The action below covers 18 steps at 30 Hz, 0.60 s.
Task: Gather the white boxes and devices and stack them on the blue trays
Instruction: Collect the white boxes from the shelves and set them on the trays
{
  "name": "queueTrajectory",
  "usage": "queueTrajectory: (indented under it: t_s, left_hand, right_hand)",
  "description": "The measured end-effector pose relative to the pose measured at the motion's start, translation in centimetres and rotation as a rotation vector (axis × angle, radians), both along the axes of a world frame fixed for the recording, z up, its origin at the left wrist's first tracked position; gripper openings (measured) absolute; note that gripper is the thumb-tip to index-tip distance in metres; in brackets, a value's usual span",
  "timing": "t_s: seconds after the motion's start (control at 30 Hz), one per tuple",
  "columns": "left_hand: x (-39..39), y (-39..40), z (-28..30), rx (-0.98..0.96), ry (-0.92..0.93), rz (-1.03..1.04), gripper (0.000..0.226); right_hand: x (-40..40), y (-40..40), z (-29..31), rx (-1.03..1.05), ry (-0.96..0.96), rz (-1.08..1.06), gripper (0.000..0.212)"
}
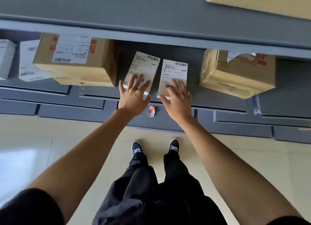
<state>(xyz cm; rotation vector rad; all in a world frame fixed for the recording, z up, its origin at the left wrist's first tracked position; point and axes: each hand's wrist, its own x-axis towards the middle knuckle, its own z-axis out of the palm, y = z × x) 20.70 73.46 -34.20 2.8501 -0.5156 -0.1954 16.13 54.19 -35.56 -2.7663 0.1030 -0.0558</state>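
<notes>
Four white boxes (144,68), three cardboard boxes (77,60)

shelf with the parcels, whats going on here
A person stands at a grey shelf and reaches in with both hands. The left hand lies with spread fingers on the left white box, and the right hand lies the same way on the right white box. Both boxes lie flat, side by side, between two brown cartons. Neither box looks lifted. A crumpled scrap of paper lies on a lower shelf.
</notes>
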Motion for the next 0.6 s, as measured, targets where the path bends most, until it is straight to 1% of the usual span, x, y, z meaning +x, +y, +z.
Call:
queueTrajectory:
  t_s: [0.1, 0.2, 0.37, 0.53, 0.6]
  left_hand:
    - [-0.2, 1.1, -0.9, -0.073, -0.081, -0.03, 0.043]
    - [0.4, 1.4, -0.9, -0.113, -0.07, -0.038, 0.037]
    - [1.3, 1.2, -0.3, -0.072, -0.027, -0.048, 0.039]
    - [1.2, 1.5, -0.1, -0.127, -0.023, -0.029, 0.034]
    - [1.1, 1.9, 0.0, -0.134, -0.031, -0.049, 0.033]
  right_hand:
    - [-1.4, 0.3, -0.6, -0.001, -0.087, -0.027, 0.047]
    - [-2.6, 1.0, -1.1, 0.0, -0.105, -0.069, 0.047]
    - [-3.1, 1.7, -1.3, -0.014, -0.108, -0.135, 0.045]
    - [-4.3, 2.9, -1.2, -0.042, -0.145, -0.211, 0.039]
    - [-4.7, 3.2, -1.2, -0.062, -0.138, -0.223, 0.043]
